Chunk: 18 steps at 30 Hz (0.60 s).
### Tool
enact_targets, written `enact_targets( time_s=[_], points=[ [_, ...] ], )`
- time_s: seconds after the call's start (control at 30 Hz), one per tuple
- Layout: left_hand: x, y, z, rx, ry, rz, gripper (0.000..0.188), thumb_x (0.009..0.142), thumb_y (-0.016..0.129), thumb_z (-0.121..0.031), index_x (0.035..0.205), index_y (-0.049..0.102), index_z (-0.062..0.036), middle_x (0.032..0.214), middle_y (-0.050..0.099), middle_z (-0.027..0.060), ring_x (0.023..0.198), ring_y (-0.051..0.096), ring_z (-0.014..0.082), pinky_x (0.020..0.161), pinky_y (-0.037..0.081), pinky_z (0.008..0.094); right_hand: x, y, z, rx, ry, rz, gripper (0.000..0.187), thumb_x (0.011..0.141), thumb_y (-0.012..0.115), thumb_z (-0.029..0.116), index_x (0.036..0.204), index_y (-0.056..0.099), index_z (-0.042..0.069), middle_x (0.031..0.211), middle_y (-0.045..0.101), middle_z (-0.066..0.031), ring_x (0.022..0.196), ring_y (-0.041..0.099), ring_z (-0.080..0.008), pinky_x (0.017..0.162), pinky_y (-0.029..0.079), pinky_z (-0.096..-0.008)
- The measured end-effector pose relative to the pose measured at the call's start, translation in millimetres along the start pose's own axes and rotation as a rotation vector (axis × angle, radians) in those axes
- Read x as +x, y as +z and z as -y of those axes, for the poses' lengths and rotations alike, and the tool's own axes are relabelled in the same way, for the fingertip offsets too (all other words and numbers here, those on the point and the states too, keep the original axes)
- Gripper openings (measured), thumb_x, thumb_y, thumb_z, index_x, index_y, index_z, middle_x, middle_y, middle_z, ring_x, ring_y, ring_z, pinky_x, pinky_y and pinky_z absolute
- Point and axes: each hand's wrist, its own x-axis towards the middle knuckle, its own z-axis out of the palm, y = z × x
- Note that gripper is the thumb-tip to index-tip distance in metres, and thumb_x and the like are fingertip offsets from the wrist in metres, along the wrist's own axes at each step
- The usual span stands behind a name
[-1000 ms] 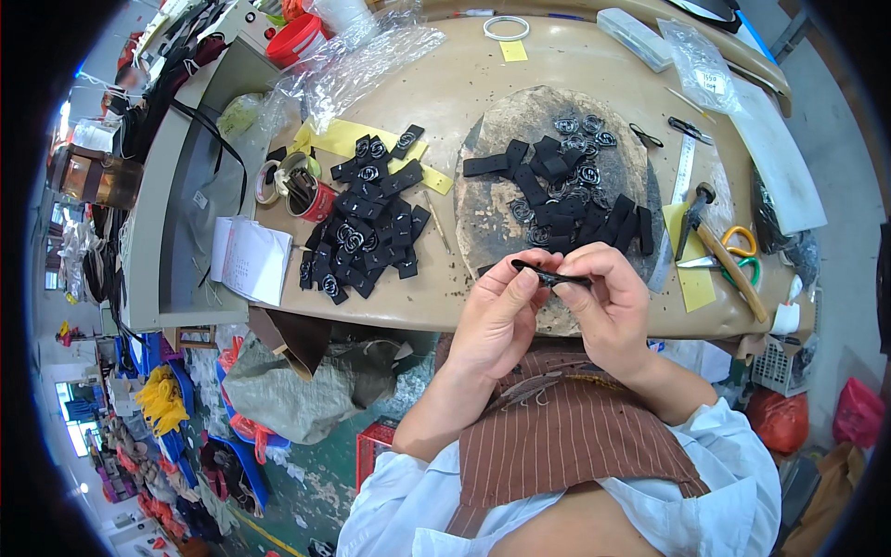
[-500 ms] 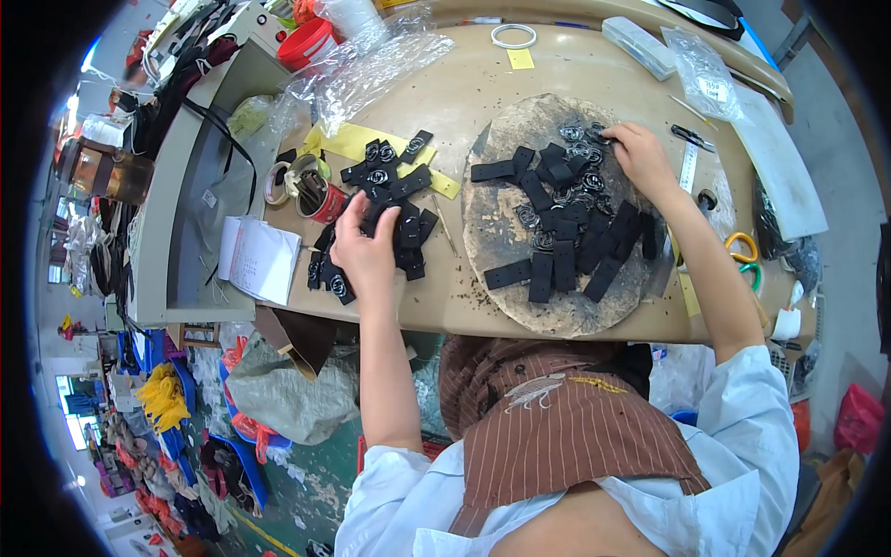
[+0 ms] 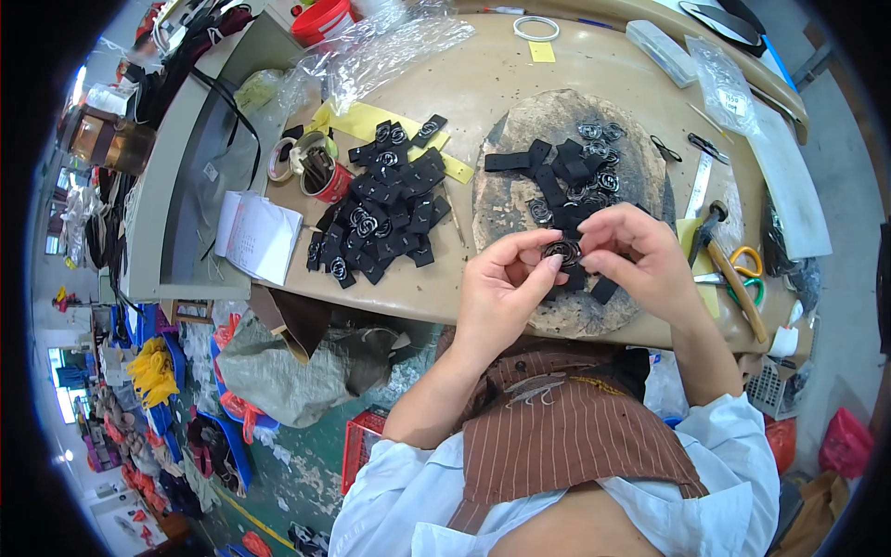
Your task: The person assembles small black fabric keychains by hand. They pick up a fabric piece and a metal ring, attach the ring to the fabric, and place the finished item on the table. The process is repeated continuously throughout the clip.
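My left hand (image 3: 506, 292) has come over the near part of a round, worn wooden block (image 3: 506, 218). Its thumb and fingers pinch a dark metal ring-shaped buckle (image 3: 561, 250). Close beside it, my right hand (image 3: 645, 265) is closed, fingertips bunched near the buckle; what they hold, if anything, is hidden. Black strap pieces (image 3: 548, 181) and more ring buckles (image 3: 608, 180) lie on the block, partly covered by my hands. Left of the block is a heap of black strap pieces (image 3: 399, 209), some with ring buckles on them.
A hammer (image 3: 733, 269) lies right of the block, by scissors with orange and green handles (image 3: 748, 277). A red tin (image 3: 332, 186) of tools, a tape roll (image 3: 278, 160) and a notepad (image 3: 260, 234) are at left. Clear plastic (image 3: 399, 56) lies at the back.
My left hand has left the strap heap and moved right over the block. My right hand has come nearer from the block's far right. Both hands now meet at a ring buckle.
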Motion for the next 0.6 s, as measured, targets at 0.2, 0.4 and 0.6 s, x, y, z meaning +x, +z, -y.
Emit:
enact_targets(
  time_s=[0.2, 0.4, 0.6],
  points=[
    [-8.2, 7.9, -12.3, -0.122, -0.010, -0.016, 0.018, 0.087, 0.056, 0.002, 0.105, 0.058, 0.0026, 0.086, 0.064, 0.0049, 0.078, 0.062, 0.0086, 0.073, 0.052, 0.0228, -3.9, 8.6, 1.7, -0.410, -0.498, -0.012, 0.034, 0.070, 0.074, 0.003, 0.102, 0.063, 0.004, 0.099, 0.063, -0.0103, 0.083, 0.064, -0.0194, 0.070, 0.054, -0.0289],
    [-16.7, 9.7, -10.6, -0.050, -0.049, 0.009, 0.017, 0.087, 0.058, 0.002, 0.104, 0.058, 0.0009, 0.081, 0.061, 0.0007, 0.075, 0.058, 0.0042, 0.066, 0.047, 0.0177, -4.8, 7.2, -1.5, -0.336, -0.624, 0.042, 0.024, 0.069, 0.075, 0.004, 0.091, 0.066, 0.004, 0.092, 0.064, -0.0094, 0.078, 0.065, -0.0196, 0.064, 0.055, -0.0284],
    [-21.9, -0.8, -11.7, 0.010, -0.073, 0.103, 0.033, 0.081, 0.065, 0.003, 0.114, 0.058, 0.0006, 0.086, 0.059, 0.0003, 0.080, 0.059, 0.0055, 0.068, 0.047, 0.0185, -7.9, 3.1, -3.2, -0.075, -0.393, 0.131, 0.013, 0.073, 0.069, -0.004, 0.083, 0.062, 0.001, 0.090, 0.063, -0.0112, 0.080, 0.063, -0.0159, 0.068, 0.052, -0.0246]
  ],
)
